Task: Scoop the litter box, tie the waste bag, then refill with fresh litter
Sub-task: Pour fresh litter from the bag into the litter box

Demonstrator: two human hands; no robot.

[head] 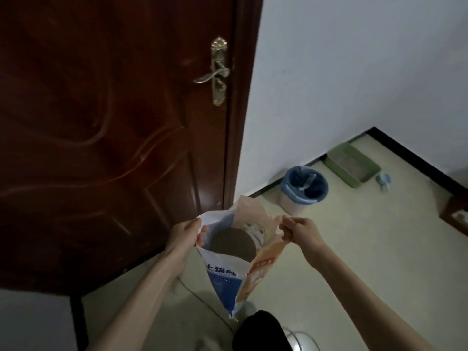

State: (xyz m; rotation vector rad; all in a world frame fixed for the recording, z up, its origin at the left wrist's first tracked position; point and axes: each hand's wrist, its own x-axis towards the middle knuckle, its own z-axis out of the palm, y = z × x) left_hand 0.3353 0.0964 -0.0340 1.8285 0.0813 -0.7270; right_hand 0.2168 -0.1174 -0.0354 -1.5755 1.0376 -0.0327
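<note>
Two hands: both are on the mouth of one litter bag, pulling it wide.
Door: a dark reddish-brown wooden door (101,122) with a brass lever handle (217,72) fills the left, beside a white wall (354,72).
Floor: pale cream tiles (354,249) run to a black skirting.
Litter bag: a blue, white and orange printed plastic sack (228,272) hangs above the floor in front of the door, grey litter showing inside.
Litter box: a green rectangular plastic tray (354,164) sits in the far corner of the floor against the wall.
Bin: a round pale bin with a blue liner (302,191) stands near the tray along the wall.
Scoop: a small light-blue plastic scoop (383,181) lies just beside the tray.
Left hand (187,234): fingers curled over the bag's white rim.
Right hand (298,231): fingertips pinching the orange rim.
</note>
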